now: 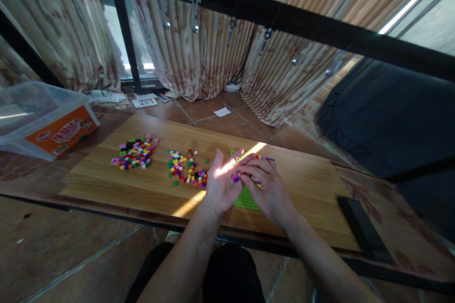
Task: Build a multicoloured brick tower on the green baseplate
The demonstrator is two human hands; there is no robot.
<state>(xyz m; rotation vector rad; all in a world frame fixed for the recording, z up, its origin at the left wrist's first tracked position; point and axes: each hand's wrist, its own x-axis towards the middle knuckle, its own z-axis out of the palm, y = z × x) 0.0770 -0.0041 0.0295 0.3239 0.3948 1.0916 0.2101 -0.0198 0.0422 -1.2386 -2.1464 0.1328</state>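
My left hand (222, 184) is palm up over the board, with its thumb and fingers stretched out. Small purple toy bricks (235, 178) show at its palm, beside the fingertips of my right hand (265, 184). The right thumb and forefinger are pinched together on one of them; how many bricks there are I cannot make out. Beneath both hands lies a green studded baseplate (247, 200), partly hidden. Rows of coloured bricks (266, 158) line its far right part, mostly behind my right hand.
Left of my hands, loose coloured bricks (185, 170) are scattered on the wooden board (142, 199), with another pile (137, 153) farther left. A clear plastic bin (46, 118) with an orange label stands at far left. A black oblong object (364, 229) lies at the right.
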